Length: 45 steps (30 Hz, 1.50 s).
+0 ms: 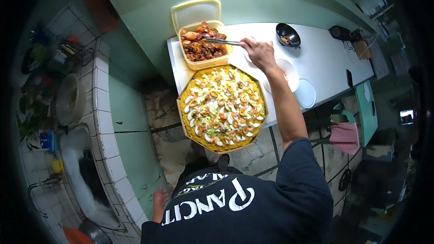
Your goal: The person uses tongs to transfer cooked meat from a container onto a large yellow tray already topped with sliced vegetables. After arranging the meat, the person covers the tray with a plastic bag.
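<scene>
My right hand [259, 53] is closed on metal tongs [222, 42], whose tips reach into a yellow plastic container [198, 66] at the back left of the table. Dark reddish-brown pieces of cooked food [203, 40] fill that container, and its lid [198, 13] leans up behind it. In front of it, at the table's edge, sits a large octagonal tray [184, 131] of yellow noodles topped with egg slices, shredded greens and orange bits [224, 110]. Low by my side, my left hand [161, 196] hangs with its fingers apart, holding nothing.
On the white table [321, 58] are a black bowl [287, 35], a white bowl [293, 73] partly behind my forearm, a pale round lid [305, 94] and a phone [349, 78]. A tiled counter with a sink [83, 176] runs along the left. A green chair [365, 113] with pink cloth stands right.
</scene>
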Each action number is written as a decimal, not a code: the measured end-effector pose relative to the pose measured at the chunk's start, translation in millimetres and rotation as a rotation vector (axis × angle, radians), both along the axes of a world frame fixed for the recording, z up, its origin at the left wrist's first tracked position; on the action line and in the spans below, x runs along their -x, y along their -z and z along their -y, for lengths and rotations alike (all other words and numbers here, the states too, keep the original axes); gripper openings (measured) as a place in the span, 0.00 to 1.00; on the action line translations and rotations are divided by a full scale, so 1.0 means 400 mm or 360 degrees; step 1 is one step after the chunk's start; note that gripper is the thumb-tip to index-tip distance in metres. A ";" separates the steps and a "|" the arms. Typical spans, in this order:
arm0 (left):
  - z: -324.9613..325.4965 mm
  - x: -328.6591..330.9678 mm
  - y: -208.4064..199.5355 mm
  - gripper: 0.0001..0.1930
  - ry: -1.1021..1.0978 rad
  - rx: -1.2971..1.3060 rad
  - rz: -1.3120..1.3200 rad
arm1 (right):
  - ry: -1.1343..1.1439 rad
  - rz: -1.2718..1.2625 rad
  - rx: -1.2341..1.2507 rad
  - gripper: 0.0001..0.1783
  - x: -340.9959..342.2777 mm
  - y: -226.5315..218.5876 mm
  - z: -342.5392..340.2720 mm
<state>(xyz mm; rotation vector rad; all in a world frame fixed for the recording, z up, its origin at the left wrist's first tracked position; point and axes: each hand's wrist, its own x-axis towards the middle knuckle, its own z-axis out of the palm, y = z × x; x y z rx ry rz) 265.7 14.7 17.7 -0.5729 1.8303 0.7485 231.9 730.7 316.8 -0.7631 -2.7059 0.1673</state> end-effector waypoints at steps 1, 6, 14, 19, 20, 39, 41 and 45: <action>-0.021 -0.003 -0.012 0.24 -0.0058 0.0015 0.0025 | 0.0052 -0.0079 0.0030 0.14 -0.067 -0.011 0.019; -0.074 0.005 0.000 0.22 0.0003 -0.0003 -0.0034 | 0.0107 -0.0157 0.0229 0.14 -0.299 0.129 0.070; -0.113 0.029 0.012 0.21 -0.0208 -0.0136 -0.0041 | -0.0009 0.0339 -0.0081 0.13 -0.306 0.151 0.182; -0.101 0.007 -0.001 0.20 -0.0083 -0.0094 -0.0082 | -0.0003 0.0252 -0.0001 0.15 -0.260 0.097 0.148; -0.089 -0.001 -0.002 0.20 -0.0045 -0.0070 -0.0061 | -0.0008 0.0201 -0.0011 0.15 -0.234 0.081 0.132; -0.021 0.055 -0.005 0.23 -0.0153 -0.0054 0.0051 | -0.0210 0.0184 -0.0068 0.10 0.249 0.191 0.075; -0.029 0.057 -0.003 0.24 -0.0153 -0.0058 0.0056 | -0.0210 0.0125 -0.0015 0.11 0.225 0.152 0.081; -0.054 0.086 0.021 0.23 -0.0218 -0.0134 -0.0018 | -0.0101 0.0278 -0.0081 0.11 0.257 0.197 0.066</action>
